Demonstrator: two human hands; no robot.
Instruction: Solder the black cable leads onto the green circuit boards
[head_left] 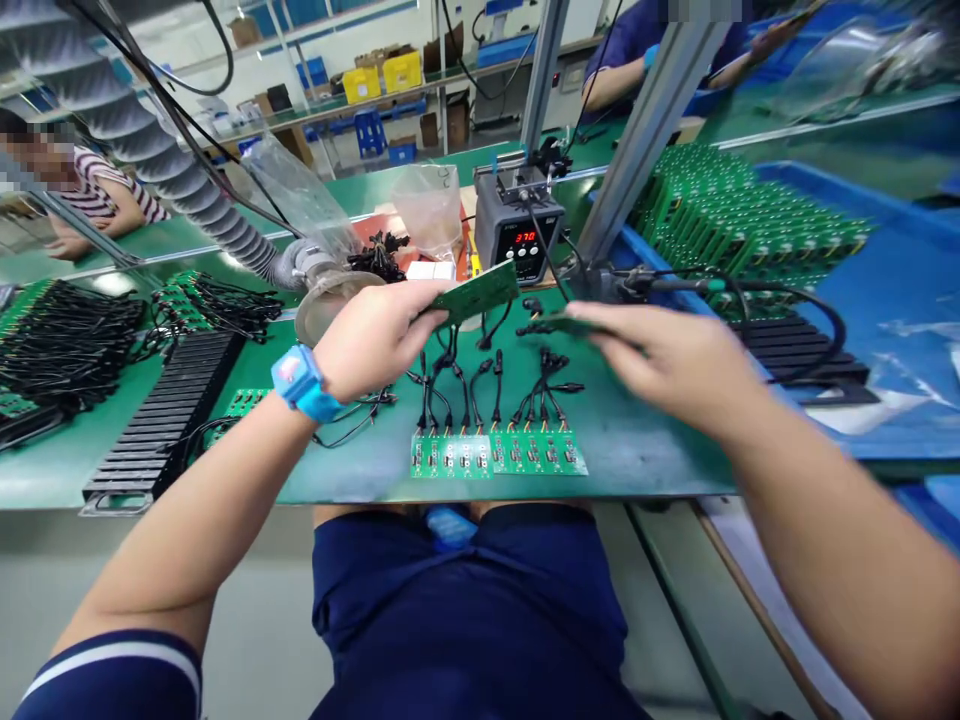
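My left hand (379, 335) pinches a green circuit board (476, 293) by its edge, above the green work mat (645, 440). A blue strap (300, 385) circles my left wrist. My right hand (660, 360) grips a second green circuit board (566, 323), seen almost edge-on and partly hidden by my fingers. Below both hands, a row of small green boards (499, 453) lies on the mat, their black wire leads (495, 385) fanning upward. Some of those leads lie close under my left hand.
A soldering station (517, 230) reading 370 stands just beyond my hands. A black slotted rack (157, 415) lies at left, and bundled wired boards (67, 340) lie beyond it. A blue tray (847, 240) holds stacked green boards at right. Co-workers (112, 195) sit across the bench.
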